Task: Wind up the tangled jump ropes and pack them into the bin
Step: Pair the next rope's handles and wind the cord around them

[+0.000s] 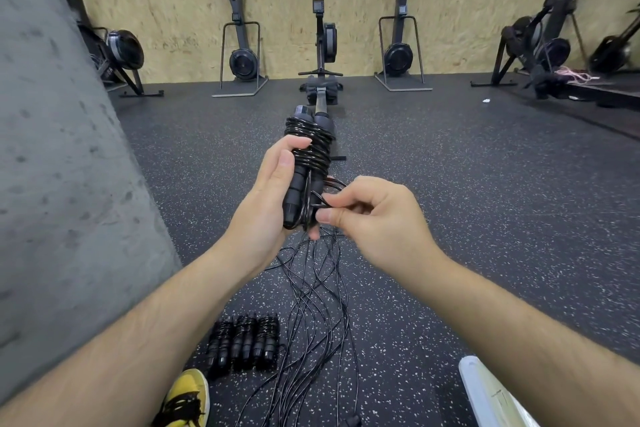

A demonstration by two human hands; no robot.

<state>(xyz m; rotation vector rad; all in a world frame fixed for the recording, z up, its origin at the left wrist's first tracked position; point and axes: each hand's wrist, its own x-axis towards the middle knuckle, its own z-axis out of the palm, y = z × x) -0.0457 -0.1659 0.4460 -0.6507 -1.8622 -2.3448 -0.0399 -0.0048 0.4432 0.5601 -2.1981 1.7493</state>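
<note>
My left hand (266, 198) grips a black jump rope (310, 146) by its two handles, held together and pointing away from me, with the cord wound tightly round their upper half. My right hand (367, 215) pinches a loop of that cord just beside the lower handle ends. Several loose black cords (318, 305) hang and trail over the floor below my hands. Three wound ropes (244, 340) lie side by side on the floor near my left forearm. A translucent white bin's rim (485, 392) shows at the bottom right.
A grey concrete pillar (59, 166) stands close on the left. A rowing machine (322, 55) lies straight ahead, with other fitness machines along the wooden wall. My yellow shoe (188, 395) is at the bottom, on the speckled rubber floor (485, 184).
</note>
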